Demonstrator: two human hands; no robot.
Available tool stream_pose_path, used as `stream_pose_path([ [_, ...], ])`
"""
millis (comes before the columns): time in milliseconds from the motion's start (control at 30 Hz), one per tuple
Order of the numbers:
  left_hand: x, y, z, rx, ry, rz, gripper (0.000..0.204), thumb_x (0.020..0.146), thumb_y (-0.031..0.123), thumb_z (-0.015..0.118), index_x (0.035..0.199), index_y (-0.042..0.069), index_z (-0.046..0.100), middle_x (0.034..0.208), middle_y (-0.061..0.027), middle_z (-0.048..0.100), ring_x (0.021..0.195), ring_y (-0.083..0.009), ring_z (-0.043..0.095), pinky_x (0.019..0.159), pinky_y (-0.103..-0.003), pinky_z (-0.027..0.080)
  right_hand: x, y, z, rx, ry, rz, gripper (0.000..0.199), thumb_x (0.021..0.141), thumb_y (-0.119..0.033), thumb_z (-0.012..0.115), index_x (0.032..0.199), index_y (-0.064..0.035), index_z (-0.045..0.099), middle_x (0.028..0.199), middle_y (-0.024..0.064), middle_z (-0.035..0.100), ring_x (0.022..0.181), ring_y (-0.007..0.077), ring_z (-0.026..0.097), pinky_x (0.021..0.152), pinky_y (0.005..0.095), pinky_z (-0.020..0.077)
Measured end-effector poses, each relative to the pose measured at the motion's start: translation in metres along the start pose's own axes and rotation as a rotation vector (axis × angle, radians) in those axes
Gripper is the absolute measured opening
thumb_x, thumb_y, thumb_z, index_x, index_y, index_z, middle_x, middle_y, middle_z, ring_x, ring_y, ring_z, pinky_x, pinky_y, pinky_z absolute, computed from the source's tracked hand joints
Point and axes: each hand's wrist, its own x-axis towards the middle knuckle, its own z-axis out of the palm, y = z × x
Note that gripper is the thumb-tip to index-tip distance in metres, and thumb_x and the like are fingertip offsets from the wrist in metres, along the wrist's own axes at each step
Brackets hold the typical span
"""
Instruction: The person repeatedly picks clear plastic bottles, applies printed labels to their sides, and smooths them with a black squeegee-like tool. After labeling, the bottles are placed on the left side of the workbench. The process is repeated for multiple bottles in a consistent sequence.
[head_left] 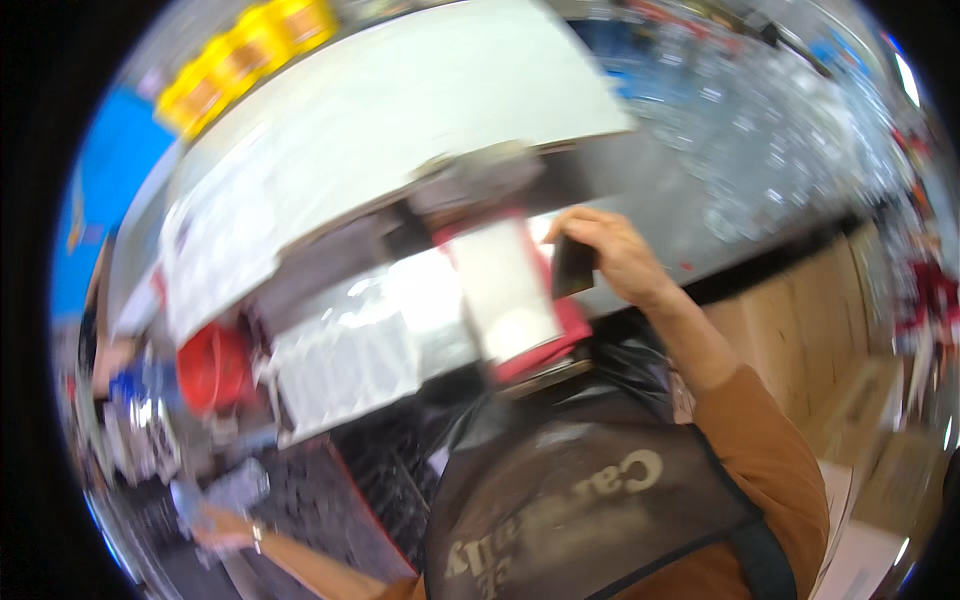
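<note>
My right hand (620, 255) is closed round a dark flat piece with a straight lower edge (573, 267); blur hides its exact kind. Just left of it lies a white block-like piece (503, 285) in a red tray or frame (545, 357), close in front of my apron. Behind that frame sits a blurred greyish, rounded thing (475, 180). My left hand (218, 527) reaches far out to the lower left, beside crumpled clear plastic (240, 487). Something pale (187, 503) shows at its fingertips. Motion smears those fingers, so their grip does not show.
A large white board (420, 110) spans the back, with yellow containers (245, 55) beyond it. Many clear plastic pieces (760, 140) cover the metal table at right. A red bucket (215, 370) stands at left beside a white ribbed tray (345, 372). Cardboard boxes (800, 310) are at right.
</note>
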Motion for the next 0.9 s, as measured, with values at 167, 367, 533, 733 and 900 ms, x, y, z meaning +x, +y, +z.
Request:
stream_pose_path([
  [167,0.020,0.179,0.001,0.009,0.310,-0.102,0.067,0.086,0.036,0.080,0.132,-0.006,0.054,0.128,-0.0237,0.061,0.114,-0.0401,0.060,0.099,-0.048,0.049,-0.060,-0.018,-0.079,-0.607,0.586,-0.158,0.020,0.099,-0.019,0.059,0.102,-0.0023,0.069,0.079,0.0022,0.066,0.071,0.0102,0.059,0.068,0.0243,0.0480],
  [367,0.058,0.429,-0.055,-0.675,0.061,0.106,0.051,0.098,0.018,0.066,0.141,-0.005,0.049,0.145,-0.0200,0.053,0.129,-0.0290,0.055,0.110,-0.040,0.045,-0.076,-0.054,-0.203,-1.233,1.169,-0.341,0.030,0.090,-0.016,0.071,0.119,-0.0116,0.069,0.118,0.0106,0.066,0.073,0.0242,0.063,0.065,0.0324,0.0517],
  [533,-0.006,0.593,-0.085,-1.322,-0.228,0.261,0.050,0.093,-0.003,0.054,0.143,-0.007,0.045,0.144,-0.0227,0.052,0.136,-0.0352,0.049,0.117,-0.047,0.036,-0.091,-0.032,-0.225,-1.192,0.996,-0.140,0.030,0.090,-0.014,0.071,0.119,-0.0110,0.068,0.108,0.0064,0.068,0.070,0.0166,0.061,0.064,0.0279,0.0496],
  [733,-0.054,0.666,-0.152,-1.489,-0.875,0.547,0.069,0.081,0.005,0.075,0.144,-0.001,0.048,0.146,-0.0190,0.052,0.136,-0.0343,0.049,0.115,-0.045,0.035,-0.079,-0.093,-0.136,-0.571,0.501,-0.345,0.027,0.092,0.001,0.063,0.119,-0.0022,0.066,0.101,0.0011,0.065,0.073,0.0045,0.055,0.062,0.0189,0.0418],
  [900,-0.040,0.680,-0.171,-1.932,-1.629,0.354,0.090,0.082,0.015,0.079,0.155,0.000,0.030,0.142,-0.0189,0.053,0.125,-0.0286,0.057,0.104,-0.041,0.046,-0.010,-0.116,-0.059,-0.123,0.007,-0.315,0.038,0.098,-0.011,0.052,0.135,-0.0043,0.057,0.114,0.0070,0.068,0.067,0.0026,0.050,0.058,0.0171,0.0409],
])
